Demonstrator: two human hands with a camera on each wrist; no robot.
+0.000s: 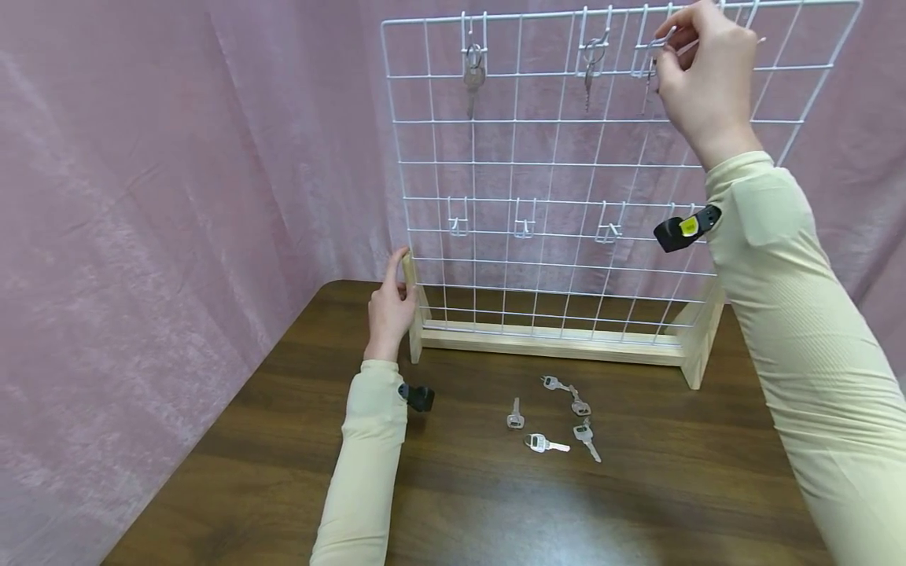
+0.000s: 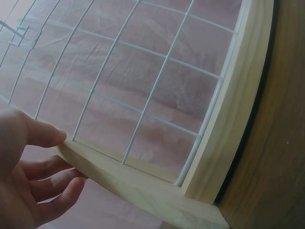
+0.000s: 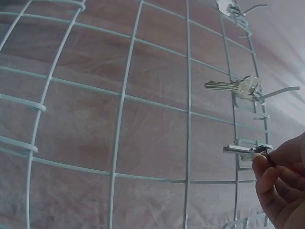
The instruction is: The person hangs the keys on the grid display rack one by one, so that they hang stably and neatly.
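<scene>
At the top right of the white wire grid (image 1: 478,163), my right hand (image 1: 715,82) pinches a key (image 3: 236,149) by its ring end, close to a hook. In the right wrist view the blade of that key sticks out past the fingertips. Two more keys hang from hooks on the upper row: one key (image 1: 473,77) at the left and another key (image 1: 588,79) nearer my hand. Low on the grid's left side, my left hand (image 1: 392,310) grips the wooden stand (image 2: 143,195), with the thumb on one face and fingers on the other.
On the brown table (image 1: 467,495) in front of the stand lie several loose keys (image 1: 546,443). Hooks without keys sit on the lower row, among them a white hook (image 1: 524,228). Pink cloth (image 1: 177,196) hangs behind the table.
</scene>
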